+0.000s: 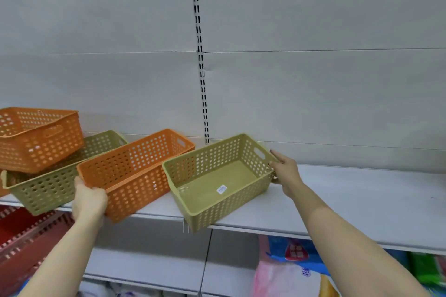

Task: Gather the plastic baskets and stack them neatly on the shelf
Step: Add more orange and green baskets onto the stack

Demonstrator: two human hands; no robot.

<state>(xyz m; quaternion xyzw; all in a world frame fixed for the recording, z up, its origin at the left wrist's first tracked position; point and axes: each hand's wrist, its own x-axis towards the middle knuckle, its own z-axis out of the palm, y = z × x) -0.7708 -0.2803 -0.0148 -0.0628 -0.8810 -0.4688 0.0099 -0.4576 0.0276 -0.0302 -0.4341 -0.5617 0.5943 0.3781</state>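
Several perforated plastic baskets sit on a white shelf [337,200]. My left hand [89,198] grips the near left corner of a long orange basket [135,173], which overhangs the shelf's front edge. My right hand [286,173] holds the far right end of an olive-green basket [217,183] with a small white label inside; its near corner juts over the edge. Further left, another olive-green basket [45,190] lies tilted, and a second orange basket [38,137] rests crookedly on top of it.
A slotted metal upright [201,67] runs down the white back panel. Red baskets [26,241] sit below left. Coloured packaged goods [294,265] fill the lower shelf at right. The shelf surface to the right of my right hand is bare.
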